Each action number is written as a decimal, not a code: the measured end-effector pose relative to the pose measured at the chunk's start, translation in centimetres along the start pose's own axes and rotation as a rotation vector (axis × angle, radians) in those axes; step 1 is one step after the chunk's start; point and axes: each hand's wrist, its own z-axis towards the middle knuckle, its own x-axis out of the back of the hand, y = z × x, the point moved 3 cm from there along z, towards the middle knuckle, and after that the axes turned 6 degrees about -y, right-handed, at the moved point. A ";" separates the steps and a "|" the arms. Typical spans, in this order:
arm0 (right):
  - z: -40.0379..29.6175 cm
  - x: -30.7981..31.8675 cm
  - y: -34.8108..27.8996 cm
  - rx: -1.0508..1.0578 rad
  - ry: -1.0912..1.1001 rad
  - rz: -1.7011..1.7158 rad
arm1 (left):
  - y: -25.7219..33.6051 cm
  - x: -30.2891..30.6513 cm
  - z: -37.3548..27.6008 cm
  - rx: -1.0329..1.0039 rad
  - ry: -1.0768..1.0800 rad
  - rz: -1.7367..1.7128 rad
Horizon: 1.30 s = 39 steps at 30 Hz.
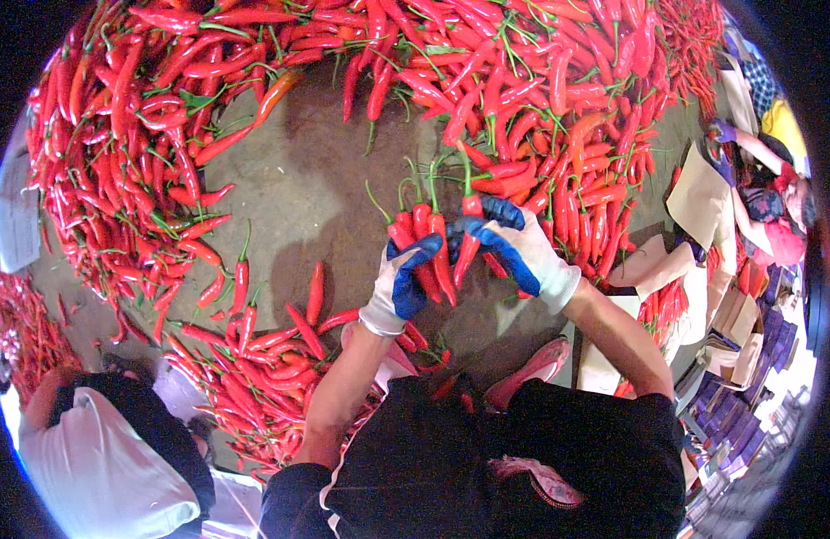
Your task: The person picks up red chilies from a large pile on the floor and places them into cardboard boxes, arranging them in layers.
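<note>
My left hand (400, 286), in a white knit glove with blue coated fingers, grips several red chili peppers (419, 217) side by side, their green stems pointing away from me. Close beside it, my right hand (522, 252) in a matching glove pinches a single red chili pepper (470, 207) by its body, stem up. Parts of the right fingers are hidden behind that pepper. Both hands hover over the grey-brown floor (266, 182). A large heap of red chilies (496, 50) curves around them, from the left across the far side to the right.
A smaller chili pile (273, 377) lies at my lower left. Paper-lined boxes (699, 195) stand on the right, one holding chilies (663, 306). Purple cartons (731, 418) are stacked beyond. One co-worker (768, 209) is at right, another person (105, 465) at lower left. My shoe (533, 370) shows below.
</note>
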 end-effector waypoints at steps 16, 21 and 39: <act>-9.6 5.1 2.1 -0.310 -0.020 -0.232 | -4.9 -7.6 -1.7 0.580 -0.034 0.473; -12.0 5.3 6.4 -0.203 -0.048 0.185 | -4.2 -11.5 0.6 0.699 -0.185 0.812; -28.1 15.6 13.4 0.907 0.339 1.731 | -35.2 -34.2 11.8 0.619 -1.739 2.011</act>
